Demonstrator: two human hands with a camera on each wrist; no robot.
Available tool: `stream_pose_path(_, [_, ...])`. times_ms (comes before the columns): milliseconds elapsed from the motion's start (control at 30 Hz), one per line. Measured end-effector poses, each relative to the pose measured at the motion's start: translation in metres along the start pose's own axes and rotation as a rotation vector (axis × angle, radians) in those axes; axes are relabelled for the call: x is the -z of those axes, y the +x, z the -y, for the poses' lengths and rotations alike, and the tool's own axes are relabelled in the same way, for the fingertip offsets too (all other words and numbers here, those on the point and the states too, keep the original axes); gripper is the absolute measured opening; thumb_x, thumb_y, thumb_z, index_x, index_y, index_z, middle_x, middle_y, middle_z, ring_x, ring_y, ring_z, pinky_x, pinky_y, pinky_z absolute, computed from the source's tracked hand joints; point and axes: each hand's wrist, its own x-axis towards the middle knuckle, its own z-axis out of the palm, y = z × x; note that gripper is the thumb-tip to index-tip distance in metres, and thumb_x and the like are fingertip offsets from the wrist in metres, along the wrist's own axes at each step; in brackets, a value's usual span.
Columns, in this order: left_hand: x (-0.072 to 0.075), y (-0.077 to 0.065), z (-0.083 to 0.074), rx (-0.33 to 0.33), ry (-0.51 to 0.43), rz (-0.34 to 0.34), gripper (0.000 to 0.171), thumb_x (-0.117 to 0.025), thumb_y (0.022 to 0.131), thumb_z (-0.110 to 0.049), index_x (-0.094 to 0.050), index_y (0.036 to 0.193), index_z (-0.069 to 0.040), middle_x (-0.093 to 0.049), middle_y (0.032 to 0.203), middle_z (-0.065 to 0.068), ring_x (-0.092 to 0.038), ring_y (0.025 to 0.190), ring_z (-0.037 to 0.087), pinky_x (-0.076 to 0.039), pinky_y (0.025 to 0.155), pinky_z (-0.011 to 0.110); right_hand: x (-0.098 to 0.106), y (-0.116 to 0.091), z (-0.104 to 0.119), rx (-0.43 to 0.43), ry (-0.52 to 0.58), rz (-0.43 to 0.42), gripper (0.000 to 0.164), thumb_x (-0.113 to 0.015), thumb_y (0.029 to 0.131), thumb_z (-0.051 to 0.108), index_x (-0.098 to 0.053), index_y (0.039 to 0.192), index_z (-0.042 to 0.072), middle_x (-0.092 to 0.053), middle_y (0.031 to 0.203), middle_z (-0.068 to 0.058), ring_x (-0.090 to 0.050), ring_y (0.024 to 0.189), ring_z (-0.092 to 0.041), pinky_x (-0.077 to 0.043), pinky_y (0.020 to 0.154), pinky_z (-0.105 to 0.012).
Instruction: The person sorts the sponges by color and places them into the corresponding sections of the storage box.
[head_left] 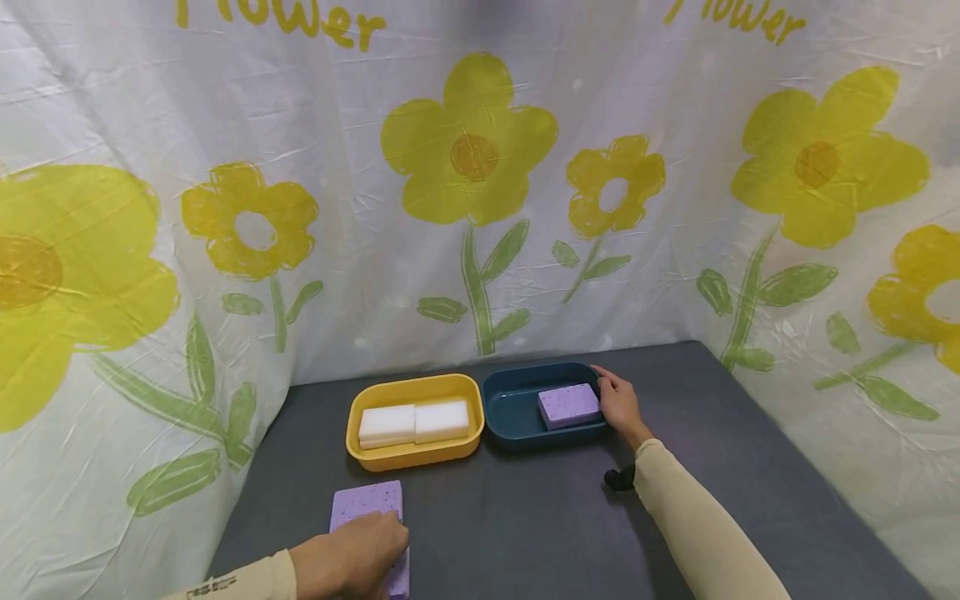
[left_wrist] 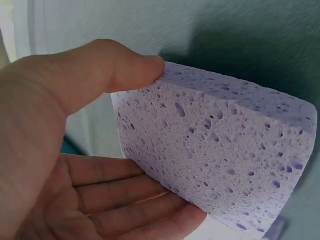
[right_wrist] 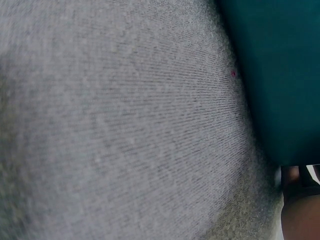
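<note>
My left hand [head_left: 358, 552] is low at the front left, gripping a purple sponge [left_wrist: 215, 150]. In the left wrist view the thumb presses one edge of it and the fingers lie along the opposite edge. Purple sponge [head_left: 367, 500] shows beyond the hand in the head view, and more purple shows below it, partly hidden. My right hand [head_left: 621, 406] holds the right end of a dark blue tray [head_left: 513, 408], fingers at its rim. Inside that tray, towards the right, lies another purple sponge [head_left: 570, 404].
A yellow tray [head_left: 416, 457] stands left of the blue one, their sides close together, with white sponges [head_left: 412, 421] in it. Both trays sit towards the back of the dark grey table [head_left: 517, 517]. A flower-printed curtain [head_left: 352, 292] hangs behind and at the sides.
</note>
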Motion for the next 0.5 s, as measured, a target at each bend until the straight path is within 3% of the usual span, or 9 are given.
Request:
stream_pose_path(67, [0.007, 0.003, -0.001, -0.006, 0.01, -0.01, 0.04, -0.105, 0.059, -0.025, -0.072, 0.074, -0.011, -0.059, 0.066, -0.001, -0.043, 0.057, 0.008, -0.045, 0.05, 0.03, 0.0, 0.0, 0.0, 0.001, 0.001, -0.004, 0.049, -0.035, 0.118, 0.022, -0.056, 0.16, 0.011, -0.044, 0.092, -0.008, -0.044, 0.08, -0.02, -0.038, 0.076, -0.035])
stream_pose_path(233, [0.027, 0.012, -0.002, -0.007, -0.009, 0.016, 0.039, -0.103, 0.059, -0.026, -0.07, 0.075, -0.012, -0.055, 0.065, -0.006, -0.039, 0.059, 0.007, -0.042, 0.051, 0.028, 0.0, 0.0, -0.002, -0.002, -0.001, -0.003, 0.049, -0.035, 0.118, 0.023, -0.056, 0.16, 0.012, -0.045, 0.09, -0.007, -0.044, 0.075, -0.018, -0.038, 0.071, -0.032])
stream_pose_path(500, [0.055, 0.03, -0.001, -0.003, -0.02, 0.022, 0.04, -0.102, 0.064, -0.026, -0.074, 0.087, -0.01, -0.061, 0.073, -0.003, -0.05, 0.06, 0.007, -0.051, 0.055, 0.029, -0.001, 0.0, -0.001, -0.014, 0.01, 0.008, 0.05, -0.033, 0.118, 0.024, -0.054, 0.162, 0.013, -0.045, 0.095, -0.01, -0.046, 0.082, -0.022, -0.04, 0.077, -0.035])
